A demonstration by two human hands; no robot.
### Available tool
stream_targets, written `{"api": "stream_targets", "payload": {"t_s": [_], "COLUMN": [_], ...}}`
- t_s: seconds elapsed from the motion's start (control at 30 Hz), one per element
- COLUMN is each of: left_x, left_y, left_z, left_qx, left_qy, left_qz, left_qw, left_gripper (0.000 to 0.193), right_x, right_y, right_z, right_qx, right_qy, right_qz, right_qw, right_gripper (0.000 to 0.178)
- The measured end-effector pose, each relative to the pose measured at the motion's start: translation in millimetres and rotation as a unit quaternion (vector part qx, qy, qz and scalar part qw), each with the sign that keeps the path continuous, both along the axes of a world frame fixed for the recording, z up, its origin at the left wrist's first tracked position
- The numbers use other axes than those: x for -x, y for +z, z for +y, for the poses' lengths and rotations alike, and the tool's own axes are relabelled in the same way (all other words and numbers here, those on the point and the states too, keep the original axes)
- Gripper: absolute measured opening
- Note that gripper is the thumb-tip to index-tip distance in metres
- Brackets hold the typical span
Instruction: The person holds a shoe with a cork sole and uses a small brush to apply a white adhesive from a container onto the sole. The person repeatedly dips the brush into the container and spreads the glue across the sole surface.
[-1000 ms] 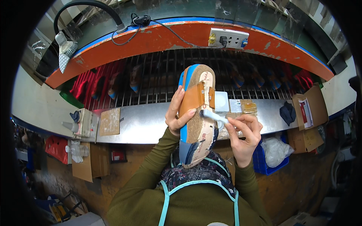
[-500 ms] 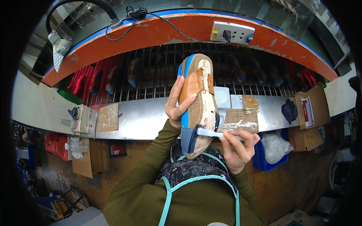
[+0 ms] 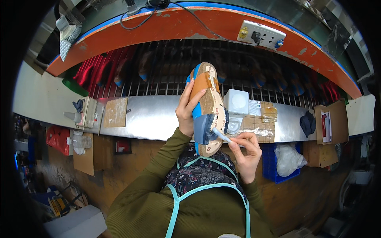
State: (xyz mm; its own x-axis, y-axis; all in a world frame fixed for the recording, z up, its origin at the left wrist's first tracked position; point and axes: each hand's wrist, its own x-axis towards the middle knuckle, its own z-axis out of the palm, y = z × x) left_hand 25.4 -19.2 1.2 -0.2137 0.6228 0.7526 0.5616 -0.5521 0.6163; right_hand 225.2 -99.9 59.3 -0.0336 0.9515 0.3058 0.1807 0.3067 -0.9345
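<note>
A sandal [image 3: 216, 106] with tan and dark blue straps, a cork edge and a pale underside sits on a blue last. My left hand [image 3: 185, 109] grips it from the left, fingers on the tan strap, with the underside turned up. In my right hand [image 3: 247, 152] a slim white-handled brush [image 3: 222, 135], much like a toothbrush, is pinched between thumb and fingers. Its tip touches the underside beside the dark blue strap [image 3: 203, 129] end. The bristles are too small to make out.
Behind the sandal stands a white plastic container [image 3: 238, 101], beside a taped cardboard piece [image 3: 258, 129] on the metal ledge. Farther back, a rack of metal bars [image 3: 174, 75] carries several shoes. A blue bin [image 3: 274, 170] with a plastic bag stands at right, cardboard boxes at both sides.
The brush tip has shifted along the underside near the dark strap, and its handle now slopes more steeply. The sandal has turned slightly in my left hand. The whole view has shifted a little.
</note>
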Motion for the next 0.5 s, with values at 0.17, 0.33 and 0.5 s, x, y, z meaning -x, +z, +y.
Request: {"api": "stream_targets", "payload": {"t_s": [0.17,0.33,0.5], "left_x": [5.0,11.3,17.5], "left_y": [-2.2,-3.6,-3.2], "left_z": [-7.4,-6.0,-2.7], "left_qx": [0.027,0.004,0.006], "left_qy": [0.030,0.057,0.074], "left_qz": [0.017,0.034,0.051], "left_qw": [0.999,0.998,0.996], "left_gripper": [0.050,0.050,0.050], "right_x": [10.8,15.2,13.0], "right_y": [-3.7,-4.7,-6.4], "right_z": [14.0,31.3,35.7], "right_qx": [-0.039,-0.084,-0.149], "right_qy": [-0.052,-0.092,-0.085], "right_qz": [-0.060,-0.121,-0.171], "right_qw": [0.996,0.985,0.970], "right_gripper": [0.015,0.017,0.019]}}
